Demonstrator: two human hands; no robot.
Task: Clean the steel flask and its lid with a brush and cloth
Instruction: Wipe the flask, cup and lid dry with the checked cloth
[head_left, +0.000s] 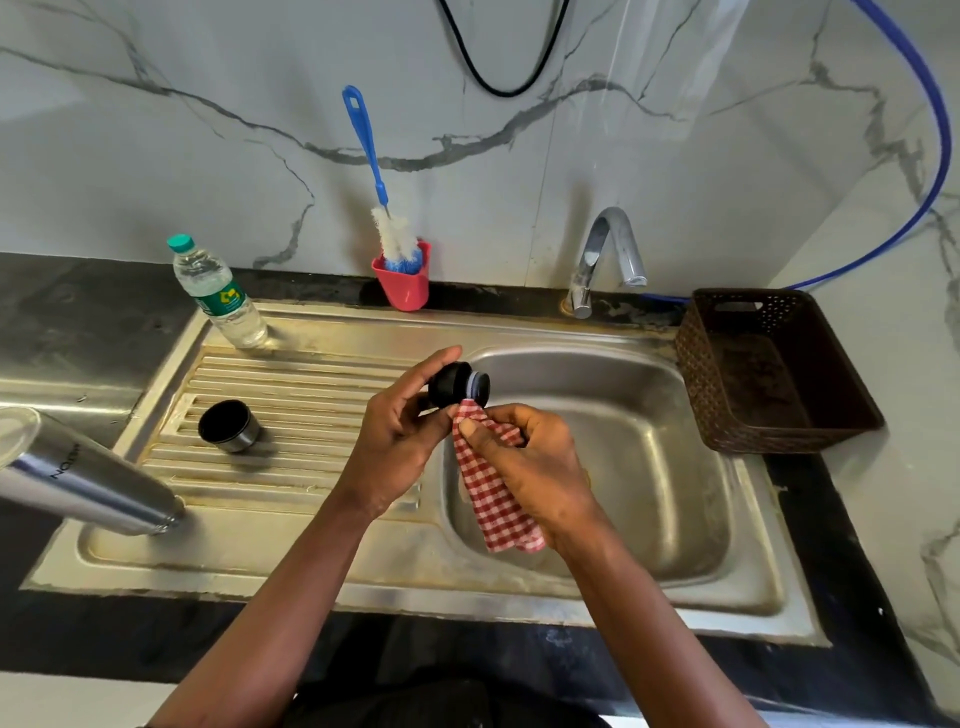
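My left grip (395, 441) curls round the black round plastic lid (453, 385), my right grip (535, 467) pinches the red-checked cloth (493, 499) against it, and with the shiny steel flask (93, 480) lying left of both, I judge wiping half done.

red-white checked cloth (491, 499), black lid (457, 384), blue-handled brush (382, 192), red cup (404, 280)

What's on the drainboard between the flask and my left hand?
Head view: a small steel cup, open side up, stands between the flask and the left hand.
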